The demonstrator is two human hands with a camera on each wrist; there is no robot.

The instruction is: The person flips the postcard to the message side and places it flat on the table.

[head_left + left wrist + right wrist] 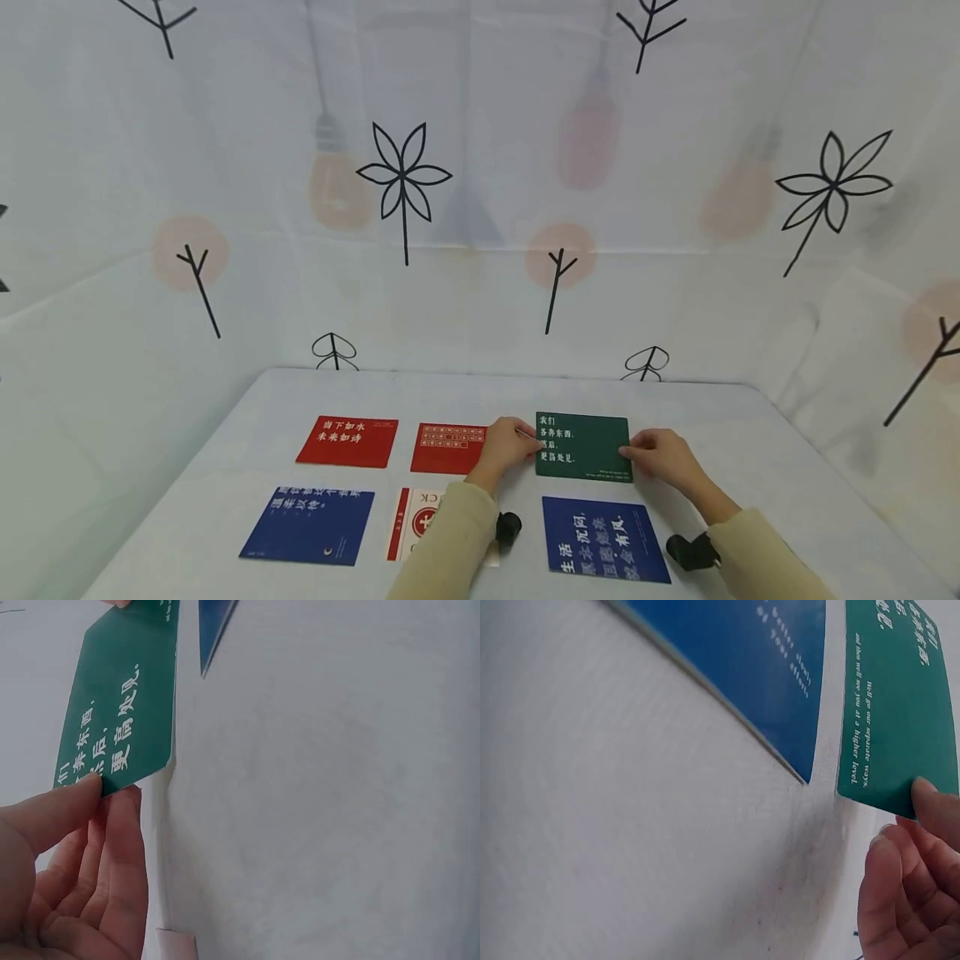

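A green card [583, 450] with white lettering is held between both hands at the back right of the table. My left hand [508, 446] pinches its left edge, thumb on the printed face and fingers behind, as the left wrist view shows. On the opposite edge, my right hand [663, 457] pinches the card the same way; the right wrist view shows the thumb [934, 806] over a corner. Directly in front of the green card lies a blue card [603, 540] with white writing. A red card [446, 446] with a grid of small boxes is partly covered by my left hand.
Another red card [348, 442] lies at the back left, with a blue card [307, 527] in front of it. A cream and red card [408, 525] sits partly beneath my left sleeve [450, 546]. A patterned white curtain [465, 308] borders the white table [187, 533].
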